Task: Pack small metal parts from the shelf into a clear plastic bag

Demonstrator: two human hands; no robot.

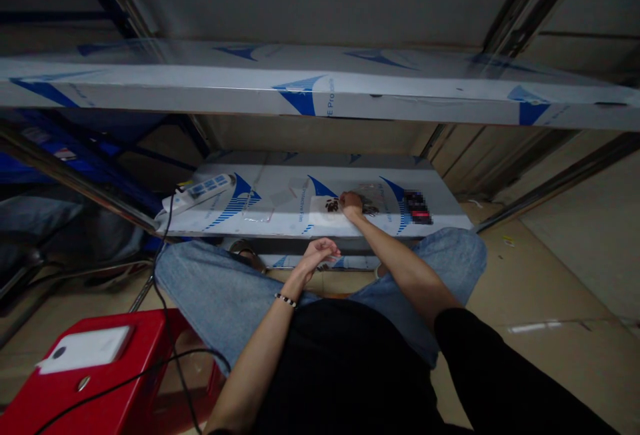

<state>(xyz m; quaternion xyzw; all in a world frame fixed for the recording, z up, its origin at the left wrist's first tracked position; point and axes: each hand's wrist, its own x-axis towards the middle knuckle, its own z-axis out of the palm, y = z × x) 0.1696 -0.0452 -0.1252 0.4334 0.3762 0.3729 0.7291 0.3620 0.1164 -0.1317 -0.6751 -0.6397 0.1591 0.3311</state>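
I sit in front of a low metal shelf (280, 221) covered in blue-and-white protective film. My right hand (351, 203) reaches onto it, fingers curled over a pile of small dark parts (332, 205) lying on a white sheet (320, 211). What it pinches is too small to make out. My left hand (319, 253) hovers near the shelf's front edge, above my knees, with its fingers curled loosely inward. A beaded bracelet (285, 299) circles that wrist.
A white power strip (203, 191) lies on the shelf's left end, its black cable (165, 301) trailing down past my leg. A clear plastic bag (260, 207) lies beside it. An upper shelf (310, 91) hangs overhead. A red stool (95, 381) with a white device (87, 349) stands at lower left.
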